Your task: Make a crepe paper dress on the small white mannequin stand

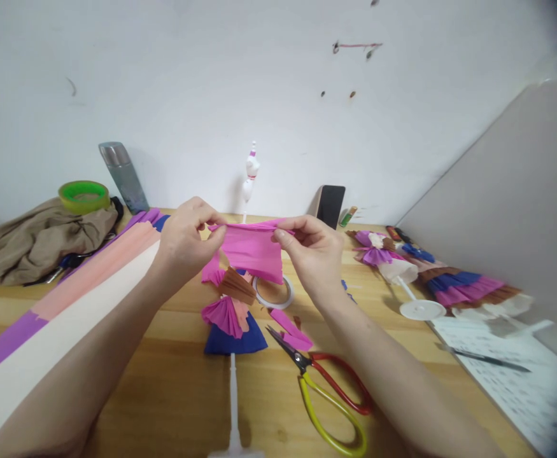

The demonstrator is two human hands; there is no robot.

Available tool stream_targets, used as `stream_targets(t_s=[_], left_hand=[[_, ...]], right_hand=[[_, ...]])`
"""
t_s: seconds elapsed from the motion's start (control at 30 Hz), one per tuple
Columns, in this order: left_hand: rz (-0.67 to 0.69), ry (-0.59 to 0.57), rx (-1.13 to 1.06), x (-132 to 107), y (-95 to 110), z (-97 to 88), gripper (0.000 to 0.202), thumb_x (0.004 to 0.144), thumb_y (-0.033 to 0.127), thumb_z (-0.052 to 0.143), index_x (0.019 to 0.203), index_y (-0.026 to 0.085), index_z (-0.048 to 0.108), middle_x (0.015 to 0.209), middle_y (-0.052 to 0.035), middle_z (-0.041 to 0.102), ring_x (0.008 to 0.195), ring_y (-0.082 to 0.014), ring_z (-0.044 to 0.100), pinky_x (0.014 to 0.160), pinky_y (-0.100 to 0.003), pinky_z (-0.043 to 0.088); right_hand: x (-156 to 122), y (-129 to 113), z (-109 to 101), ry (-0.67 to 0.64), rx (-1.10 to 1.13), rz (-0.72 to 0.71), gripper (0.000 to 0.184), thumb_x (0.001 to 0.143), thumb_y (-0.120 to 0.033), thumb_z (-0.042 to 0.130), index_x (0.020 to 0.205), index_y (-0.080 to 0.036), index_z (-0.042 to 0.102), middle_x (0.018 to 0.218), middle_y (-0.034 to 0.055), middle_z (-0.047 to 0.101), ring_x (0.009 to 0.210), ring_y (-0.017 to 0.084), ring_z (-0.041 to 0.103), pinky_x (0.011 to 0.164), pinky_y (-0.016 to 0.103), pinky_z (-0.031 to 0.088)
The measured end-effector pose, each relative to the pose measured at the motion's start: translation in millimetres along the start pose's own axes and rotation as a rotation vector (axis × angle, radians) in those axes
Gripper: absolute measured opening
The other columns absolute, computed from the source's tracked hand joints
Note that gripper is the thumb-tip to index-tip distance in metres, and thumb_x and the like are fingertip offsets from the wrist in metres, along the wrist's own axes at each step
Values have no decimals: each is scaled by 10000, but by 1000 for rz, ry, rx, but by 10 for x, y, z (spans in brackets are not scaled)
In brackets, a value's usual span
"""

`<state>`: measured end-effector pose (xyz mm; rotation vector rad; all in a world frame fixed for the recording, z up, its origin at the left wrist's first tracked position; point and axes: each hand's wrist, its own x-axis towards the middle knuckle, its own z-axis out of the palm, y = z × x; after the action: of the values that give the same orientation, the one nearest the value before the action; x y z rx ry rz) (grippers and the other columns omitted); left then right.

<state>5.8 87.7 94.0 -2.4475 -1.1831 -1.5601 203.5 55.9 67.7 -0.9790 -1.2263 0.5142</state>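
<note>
A piece of pink crepe paper [252, 249] is stretched level between my two hands, its upper edge folded over. My left hand [190, 235] pinches the left end of that edge between thumb and fingertips. At the right end, my right hand [314, 251] pinches the same edge. Below the sheet lie a pleated pink paper piece [225, 317], a pleated brown paper piece [237, 285] and a blue paper piece [235, 337]. A white plastic stand [233, 401] runs toward me beneath them. Behind the sheet rises a small white mannequin figure [251, 170].
Scissors [316, 375] with red and yellow handles lie right of the stand, near a tape roll [290, 296]. Crepe paper strips [91, 273] cover the left side. A phone [330, 205] leans on the wall. Decorated paper-dress figures [469, 286] lie right, beside a pen [493, 360].
</note>
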Motion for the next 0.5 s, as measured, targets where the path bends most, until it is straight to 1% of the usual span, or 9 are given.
stream_targets(t_s=[0.07, 0.13, 0.2, 0.23, 0.3, 0.37, 0.43, 0.5], left_hand=[[-136, 28, -116, -5, 37, 15, 96, 718, 171, 608, 645, 182, 668, 569, 31, 482, 534, -101, 422, 534, -251, 331], [-298, 29, -234, -12, 80, 29, 84, 693, 207, 625, 648, 177, 689, 473, 64, 384, 464, -83, 358, 474, -235, 268], [-444, 20, -335, -23, 129, 42, 93, 670, 238, 634, 652, 173, 697, 417, 88, 304, 410, -66, 289, 437, -224, 207], [-504, 19, -380, -30, 155, 49, 100, 661, 250, 636, 655, 170, 697, 406, 94, 294, 393, -57, 264, 426, -218, 185], [-591, 24, -459, -43, 207, 60, 109, 644, 268, 644, 656, 167, 682, 387, 100, 309, 369, -46, 245, 410, -203, 161], [-657, 22, -523, -52, 252, 67, 110, 631, 273, 654, 660, 166, 656, 362, 99, 357, 348, -48, 280, 393, -186, 179], [-714, 7, -591, -58, 281, 72, 118, 622, 266, 669, 671, 169, 624, 358, 80, 449, 334, -62, 348, 374, -178, 239], [-741, -17, -685, -67, 286, 80, 143, 627, 262, 689, 691, 170, 600, 426, 38, 580, 336, -76, 420, 371, -183, 320]], right_hand=[[8, 5, 0, -2, 14, 19, 100, 697, -259, 714, 742, -174, 688, 665, 2, 678, 609, 134, 608, 598, 284, 495], [21, 1, 0, -14, 41, 49, 100, 688, -258, 714, 735, -176, 681, 644, -1, 679, 604, 141, 627, 591, 283, 503], [34, -6, -1, -26, 68, 77, 92, 678, -252, 714, 718, -180, 673, 630, -4, 681, 603, 147, 642, 591, 284, 512], [40, -8, -1, -29, 79, 89, 89, 673, -250, 714, 710, -181, 671, 625, -5, 680, 602, 147, 646, 591, 284, 516], [51, -8, -1, -27, 98, 108, 88, 661, -248, 717, 698, -183, 670, 620, -7, 678, 593, 145, 646, 588, 282, 518], [60, -5, 0, -16, 121, 129, 99, 648, -250, 725, 694, -183, 668, 615, -7, 676, 581, 145, 647, 577, 280, 518], [67, -3, 0, -10, 143, 151, 116, 638, -255, 737, 686, -182, 660, 603, -7, 673, 567, 147, 647, 561, 278, 514], [69, -3, -1, -24, 167, 177, 137, 637, -265, 745, 681, -179, 649, 582, -2, 673, 555, 149, 646, 540, 270, 505]])
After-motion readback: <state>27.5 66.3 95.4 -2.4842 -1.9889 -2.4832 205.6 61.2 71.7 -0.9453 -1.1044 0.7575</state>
